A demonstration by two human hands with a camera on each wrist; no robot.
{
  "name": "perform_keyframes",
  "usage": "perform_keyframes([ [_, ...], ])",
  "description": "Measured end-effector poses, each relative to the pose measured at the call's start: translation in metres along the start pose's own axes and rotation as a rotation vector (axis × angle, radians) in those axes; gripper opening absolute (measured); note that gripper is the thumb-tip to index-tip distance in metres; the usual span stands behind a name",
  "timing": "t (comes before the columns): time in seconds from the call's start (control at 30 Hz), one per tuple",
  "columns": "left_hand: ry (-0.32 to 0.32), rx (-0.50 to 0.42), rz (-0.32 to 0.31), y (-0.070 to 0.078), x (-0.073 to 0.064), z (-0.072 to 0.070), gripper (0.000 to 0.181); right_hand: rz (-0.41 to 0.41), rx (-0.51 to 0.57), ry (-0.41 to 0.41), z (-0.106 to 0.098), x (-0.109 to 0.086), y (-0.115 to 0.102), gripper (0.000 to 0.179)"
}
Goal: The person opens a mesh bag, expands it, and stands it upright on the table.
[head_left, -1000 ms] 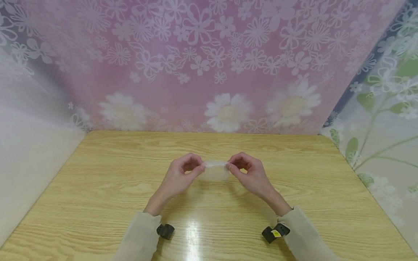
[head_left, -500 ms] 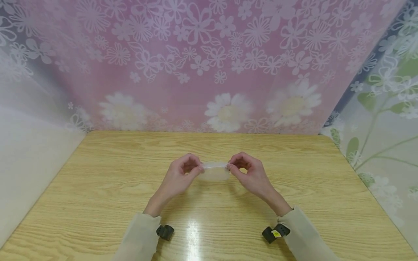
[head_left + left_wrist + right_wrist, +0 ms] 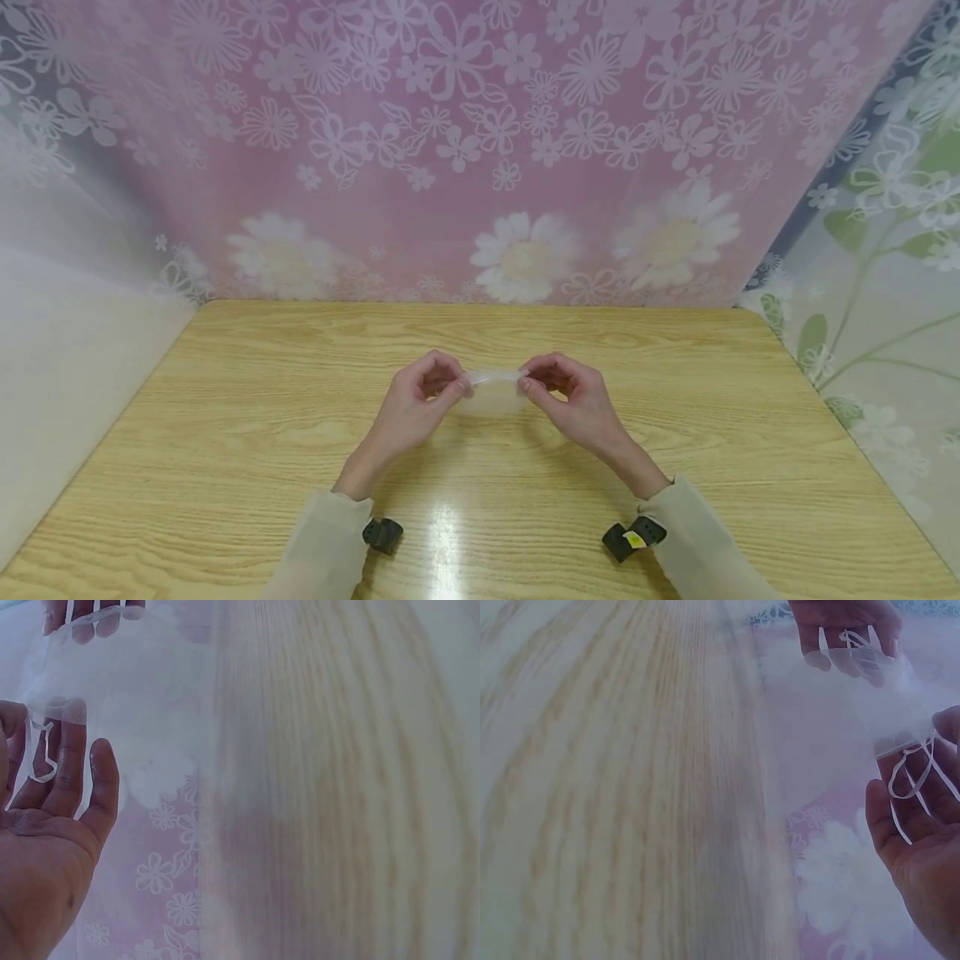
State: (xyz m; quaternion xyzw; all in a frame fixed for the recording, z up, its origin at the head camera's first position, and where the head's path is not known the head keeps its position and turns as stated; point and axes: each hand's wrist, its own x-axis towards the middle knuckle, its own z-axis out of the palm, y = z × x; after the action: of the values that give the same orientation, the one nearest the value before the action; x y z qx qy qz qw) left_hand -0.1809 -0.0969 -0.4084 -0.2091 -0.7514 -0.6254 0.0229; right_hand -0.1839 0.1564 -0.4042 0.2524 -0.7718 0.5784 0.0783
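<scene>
Yellowish table (image 3: 225, 467) under sheer pouch (image 3: 491, 400), pink floral backdrop (image 3: 405, 204)

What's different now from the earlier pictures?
Very little: the right hand's fingers shifted slightly, so less of the table shows between them and its thumb. Nothing was picked up or released; the left hand looks much the same, and both hands still pinch the sheer white bag.

A sheer, whitish mesh pouch (image 3: 491, 400) is held by both ends of its upper edge, which is stretched sideways, its translucent body hanging below, over the surface (image 3: 480, 467). A loop of thin white cord (image 3: 43, 778) is seen at each end.
</scene>
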Motion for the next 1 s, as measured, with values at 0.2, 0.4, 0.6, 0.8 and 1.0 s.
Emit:
perform_keyframes([
  [0.2, -0.005, -0.025, -0.007, -0.0003, -0.0006, 0.0009, 0.007, 0.03, 0.0, 0.004, 0.0007, 0.0001, -0.0022, 0.007],
  [0.4, -0.001, 0.016, -0.019, -0.0006, -0.001, 0.0002, 0.007, 0.005, -0.004, 0.013, 0.0014, 0.0001, -0.0007, 0.007],
  [0.6, -0.002, 0.069, -0.025, 0.0005, -0.0007, -0.0015, 0.006, 0.01, -0.033, 0.01, 0.0008, -0.0004, 0.0004, 0.007],
  [0.8, -0.012, 0.077, -0.054, 0.0015, -0.0006, -0.0032, 0.006, 0.0, -0.064, 0.007, -0.0003, -0.0004, 0.0, 0.007],
  [1.0, -0.017, 0.082, -0.067, -0.001, -0.0009, -0.0053, 0.007, 0.011, -0.074, 0.005, -0.0009, -0.0014, 0.0023, 0.007],
])
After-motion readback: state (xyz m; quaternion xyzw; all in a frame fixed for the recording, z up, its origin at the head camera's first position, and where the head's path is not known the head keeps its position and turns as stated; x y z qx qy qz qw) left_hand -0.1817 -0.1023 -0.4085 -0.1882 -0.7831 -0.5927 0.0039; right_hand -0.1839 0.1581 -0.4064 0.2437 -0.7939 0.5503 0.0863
